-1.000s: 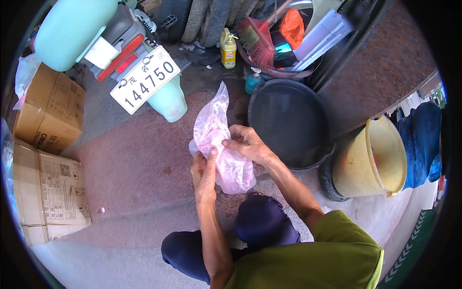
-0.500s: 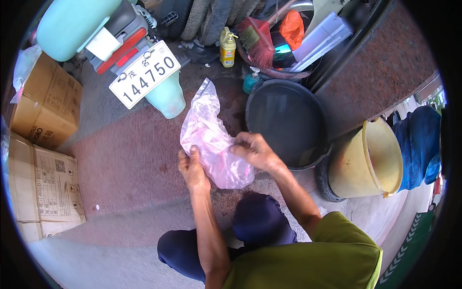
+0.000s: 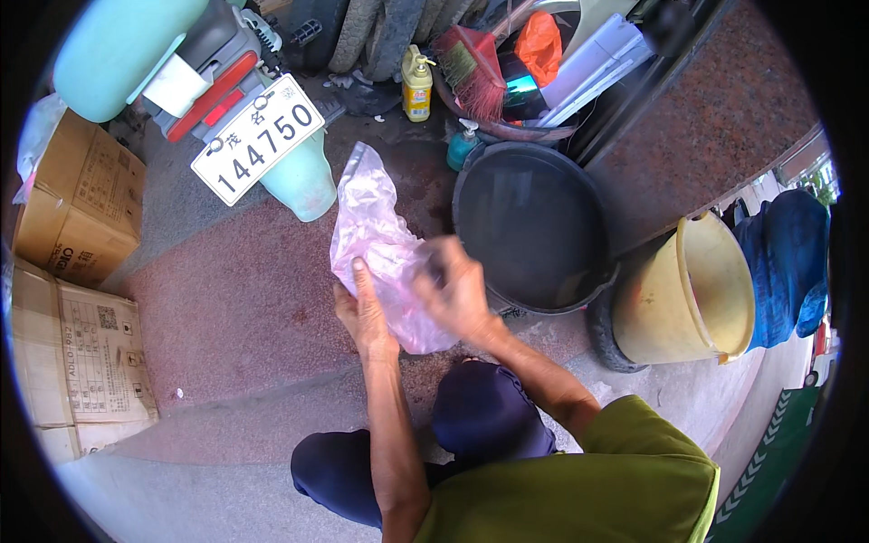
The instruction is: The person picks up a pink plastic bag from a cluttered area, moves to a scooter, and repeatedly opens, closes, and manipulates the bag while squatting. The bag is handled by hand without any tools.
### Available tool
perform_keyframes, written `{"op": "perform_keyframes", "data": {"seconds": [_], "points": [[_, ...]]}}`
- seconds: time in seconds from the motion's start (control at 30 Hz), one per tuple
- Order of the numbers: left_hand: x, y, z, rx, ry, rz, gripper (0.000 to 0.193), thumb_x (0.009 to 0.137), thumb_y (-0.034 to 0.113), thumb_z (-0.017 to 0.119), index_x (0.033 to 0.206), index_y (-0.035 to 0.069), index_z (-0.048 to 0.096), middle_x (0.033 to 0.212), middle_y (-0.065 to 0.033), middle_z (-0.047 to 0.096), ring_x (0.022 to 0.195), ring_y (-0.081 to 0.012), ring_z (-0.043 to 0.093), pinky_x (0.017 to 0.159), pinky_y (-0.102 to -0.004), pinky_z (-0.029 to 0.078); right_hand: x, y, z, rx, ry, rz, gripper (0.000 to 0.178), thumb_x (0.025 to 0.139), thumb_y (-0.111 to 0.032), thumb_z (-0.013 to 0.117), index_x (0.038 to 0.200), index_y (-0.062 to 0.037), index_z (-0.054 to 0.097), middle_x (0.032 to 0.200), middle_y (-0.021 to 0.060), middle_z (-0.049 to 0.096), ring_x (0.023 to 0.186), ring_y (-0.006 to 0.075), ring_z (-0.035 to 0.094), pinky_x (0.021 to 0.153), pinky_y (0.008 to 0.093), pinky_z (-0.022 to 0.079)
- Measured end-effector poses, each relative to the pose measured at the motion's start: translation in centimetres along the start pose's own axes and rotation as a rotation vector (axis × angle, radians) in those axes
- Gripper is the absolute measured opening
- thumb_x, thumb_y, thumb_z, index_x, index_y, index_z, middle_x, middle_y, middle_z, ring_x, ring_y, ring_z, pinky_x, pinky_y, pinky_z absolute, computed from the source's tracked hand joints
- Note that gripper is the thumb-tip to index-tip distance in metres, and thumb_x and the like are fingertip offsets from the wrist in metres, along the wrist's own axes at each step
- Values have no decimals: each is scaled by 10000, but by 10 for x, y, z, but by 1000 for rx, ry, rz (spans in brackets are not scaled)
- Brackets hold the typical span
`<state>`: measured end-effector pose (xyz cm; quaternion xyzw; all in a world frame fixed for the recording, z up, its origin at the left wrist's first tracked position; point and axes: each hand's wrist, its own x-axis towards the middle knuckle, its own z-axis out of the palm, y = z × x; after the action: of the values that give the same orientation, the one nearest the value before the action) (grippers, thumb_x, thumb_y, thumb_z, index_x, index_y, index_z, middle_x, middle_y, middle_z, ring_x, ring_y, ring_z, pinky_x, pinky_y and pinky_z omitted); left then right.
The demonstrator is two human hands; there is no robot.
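A crumpled, see-through pink plastic bag (image 3: 369, 213) hangs in front of me, its narrow end pointing away. My left hand (image 3: 367, 319) grips its left side, thumb on top and the other fingers partly hidden behind it. Over the bag's right side is my right hand (image 3: 460, 288), fingers bent and smeared by motion. Whether those fingers still pinch the plastic cannot be made out. What the bag contains, if anything, is unclear through the folds.
A black tub of water (image 3: 534, 226) stands right of the bag, beside a yellow bucket (image 3: 647, 294). Ahead are a yellow pump bottle (image 3: 417, 90), a teal pump bottle (image 3: 463, 149) and a red brush (image 3: 478, 77). A mint-green scooter (image 3: 303, 181) and cardboard boxes (image 3: 100, 348) are at left.
My right hand has moved slightly left and nearer to me across the bag, and its fingers have blurred. My left hand keeps its hold. The whole view has shifted a little.
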<state>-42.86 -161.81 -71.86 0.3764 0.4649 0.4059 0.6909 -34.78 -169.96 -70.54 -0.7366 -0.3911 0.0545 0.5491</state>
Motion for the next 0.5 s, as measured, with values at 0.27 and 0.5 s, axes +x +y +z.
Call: {"op": "perform_keyframes", "data": {"seconds": [0.27,0.5], "points": [[19,-41,-13,455,-169,193,246,927,225,580,790,22,556,776,-20,600,717,-109,603,583,-321,492,14,39,58,-68,6,-173,184,911,-191,603,785,-62,632,570,129,561,461,264,568,492,432,492],[17,-34,8,-108,18,-271,288,922,235,593,1057,-19,577,986,-76,606,854,-194,619,647,-352,535,23,53,60,-7,-56,-10,245,923,-143,569,705,-34,544,626,187,565,550,316,616,505,405,477]]}}
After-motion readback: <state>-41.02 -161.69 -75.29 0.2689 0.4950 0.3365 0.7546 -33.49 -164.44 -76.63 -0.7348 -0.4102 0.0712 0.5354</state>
